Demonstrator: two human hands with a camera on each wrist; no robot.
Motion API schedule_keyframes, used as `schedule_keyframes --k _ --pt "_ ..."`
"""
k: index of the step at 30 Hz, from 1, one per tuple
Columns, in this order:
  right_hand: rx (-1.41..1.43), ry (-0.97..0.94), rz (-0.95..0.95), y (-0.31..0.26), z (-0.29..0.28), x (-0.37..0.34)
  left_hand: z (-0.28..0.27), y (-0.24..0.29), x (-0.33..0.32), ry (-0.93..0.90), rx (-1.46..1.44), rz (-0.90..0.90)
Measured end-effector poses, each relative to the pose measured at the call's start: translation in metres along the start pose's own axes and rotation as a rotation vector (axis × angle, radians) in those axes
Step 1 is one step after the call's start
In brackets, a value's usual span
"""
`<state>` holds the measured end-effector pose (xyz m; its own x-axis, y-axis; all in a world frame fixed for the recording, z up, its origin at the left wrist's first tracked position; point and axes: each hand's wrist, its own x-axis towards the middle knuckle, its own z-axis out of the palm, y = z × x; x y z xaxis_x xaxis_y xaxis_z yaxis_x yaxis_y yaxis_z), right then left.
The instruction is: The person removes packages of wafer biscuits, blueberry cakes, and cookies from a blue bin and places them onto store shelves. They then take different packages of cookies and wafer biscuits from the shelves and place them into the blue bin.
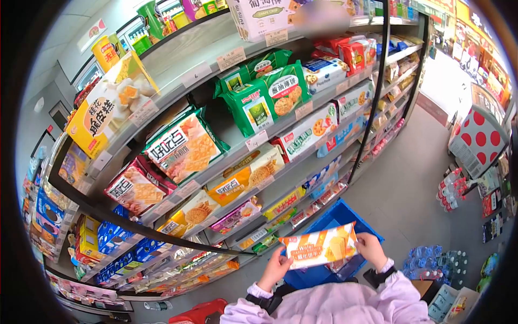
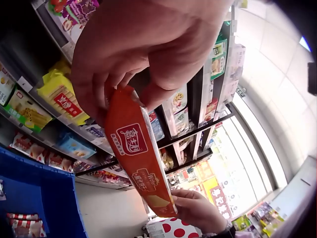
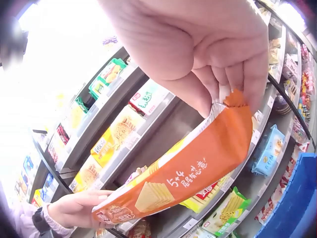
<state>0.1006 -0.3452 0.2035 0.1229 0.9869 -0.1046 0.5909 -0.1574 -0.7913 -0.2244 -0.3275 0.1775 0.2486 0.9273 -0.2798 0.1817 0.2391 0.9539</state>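
Observation:
An orange and white wafer packet (image 1: 319,246) is stretched level between two hands in the head view, over a blue basket. The left hand (image 1: 275,269) pinches its left end, and the right hand (image 1: 370,249) pinches its right end. In the left wrist view the left hand (image 2: 148,49) grips the crimped end of the packet (image 2: 136,151), thumb on one side and fingers on the other. The right wrist view has the right hand (image 3: 203,44) pinching the opposite end of the packet (image 3: 178,173).
The blue basket (image 1: 310,278) holds a few packets. Shelves of biscuits (image 1: 253,137) curve along the left and front. Bottle packs (image 1: 431,264) and a box with red dots (image 1: 477,137) stand on the right; a red object (image 1: 199,312) lies at the bottom.

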Motion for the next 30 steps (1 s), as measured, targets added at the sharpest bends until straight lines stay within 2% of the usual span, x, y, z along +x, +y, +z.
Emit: schedule_keyframes --k 2,4,5,6,7,8,9,11,14,20,21,24,25,28,29,30 --pt "0.093 -0.017 -0.014 -0.007 -0.008 0.008 -0.004 0.018 0.004 -0.013 0.014 0.019" --pt "0.000 0.010 -0.182 -0.020 -0.017 0.024 -0.007 0.040 0.009 0.022 -0.017 0.030" --pt "0.012 0.014 -0.202 -0.033 -0.022 0.032 -0.010 0.042 0.015 0.048 -0.048 0.045" --pt "0.060 -0.021 -0.116 -0.044 -0.027 0.041 -0.014 0.042 0.022 0.078 -0.079 0.061" --pt "0.102 0.019 -0.188 -0.038 -0.023 0.056 -0.017 0.048 0.028 0.086 -0.111 0.067" --pt "0.252 -0.007 -0.148 -0.034 -0.020 0.071 -0.020 0.053 0.036 0.095 -0.142 0.079" --pt "0.278 0.027 -0.176 -0.017 -0.010 0.093 -0.023 0.051 0.048 0.095 -0.172 0.116" --pt "0.299 -0.003 -0.184 -0.028 -0.007 0.120 -0.029 0.047 0.069 0.111 -0.176 0.136" --pt "0.161 0.042 -0.220 -0.031 0.005 0.161 -0.028 0.045 0.095 0.156 -0.194 0.102" --pt "-0.002 0.020 -0.267 -0.035 0.028 0.226 -0.028 0.047 0.135 0.273 0.047 0.077" --pt "-0.007 -0.011 -0.233 -0.041 0.031 0.234 -0.037 0.018 0.156 0.348 0.212 0.121" --pt "0.256 0.003 -0.258 -0.033 0.056 0.271 -0.043 0.030 0.175 0.442 0.376 0.166" --pt "0.278 -0.056 -0.171 -0.045 0.056 0.275 -0.041 0.051 0.176 0.422 0.331 0.064" --pt "0.373 -0.018 -0.216 -0.044 0.076 0.302 -0.044 0.029 0.204 0.554 0.307 0.271" --pt "0.457 -0.081 -0.212 -0.039 0.082 0.314 -0.045 0.025 0.209 0.560 0.275 0.318" --pt "0.447 -0.014 -0.250 -0.034 0.091 0.323 -0.046 0.026 0.213 0.564 0.244 0.366"
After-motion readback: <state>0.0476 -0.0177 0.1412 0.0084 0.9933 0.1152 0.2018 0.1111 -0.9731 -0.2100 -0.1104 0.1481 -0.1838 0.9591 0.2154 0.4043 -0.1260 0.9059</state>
